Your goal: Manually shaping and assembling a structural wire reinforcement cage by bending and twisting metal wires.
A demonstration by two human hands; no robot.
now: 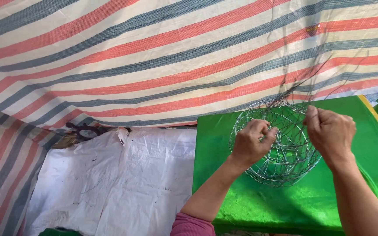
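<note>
1. Wire ball point(281, 150), a round open cage of thin silvery strands, sits over the green desk point(241, 196), near its far edge; whether it rests on the top or is lifted just clear cannot be told.
2. Left hand point(252, 142) is at the ball's left side, its grip closed with fingers curled around strands of the mesh.
3. Right hand point(331, 131) is at the ball's upper right, its grip pinched together on thin wire at the rim.
4. Loose wire ends point(305, 65) rise from the top of the ball, fanning up and to the right in front of the striped tarp point(154, 57).
5. Striped tarp of red, blue-grey and cream bands hangs as a backdrop and runs down the left side too.
6. White sheet point(123, 179), creased and marked with dark specks, lies left of the desk, touching its edge.
7. Dark wheel-shaped object point(84, 130) lies at the far edge of the white sheet, against the tarp.
8. Pink sleeve point(191, 225) shows at the lower edge on the left arm.
9. Inside the ball only crossing strands of its own wire are visible.
</note>
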